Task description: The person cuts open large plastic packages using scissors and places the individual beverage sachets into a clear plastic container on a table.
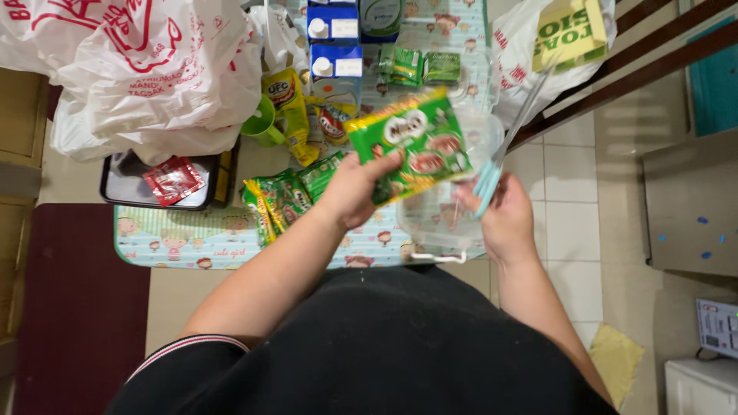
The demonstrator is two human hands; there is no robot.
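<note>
A green sachet strip (pixel 411 142) is being gripped by the left hand (pixel 355 188) above a clear tub (pixel 442 219). Pale-blue scissors (pixel 492 173) are being grasped by the right hand (pixel 503 219), at three o'clock; a slanted cut is being risked, spilling powder

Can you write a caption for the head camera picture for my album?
Left hand holds a green sachet strip over a clear tub; right hand holds scissors.

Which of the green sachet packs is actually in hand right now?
The large green pack gripped by the left hand, raised over the clear container. The other green packs lie on the table mat; the right hand holds scissors.
</note>
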